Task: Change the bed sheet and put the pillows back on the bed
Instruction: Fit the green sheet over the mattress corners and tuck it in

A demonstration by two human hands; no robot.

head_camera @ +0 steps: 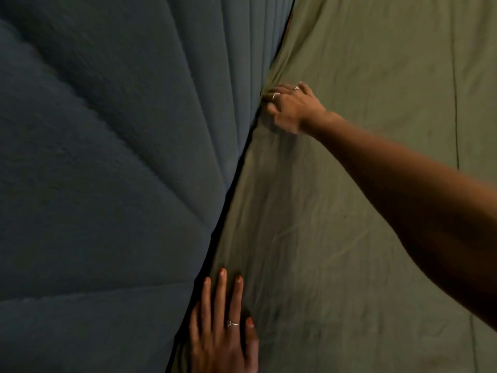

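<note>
Most of the job looks done at this edge: beside the blue padded headboard [107, 157], her left hand [223, 327] lies flat, fingers straight, on the green sheet [363, 238], while her right hand [289, 109] tucks its edge into the gap. No pillows in view; they're seemingly still to come.

head: 1 view | faces down | close over sheet [349, 238]

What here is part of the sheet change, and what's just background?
In the job:
green sheet
left hand, flat on the sheet
right hand, fingers pushing the sheet edge into the gap

Background:
blue padded headboard
</note>
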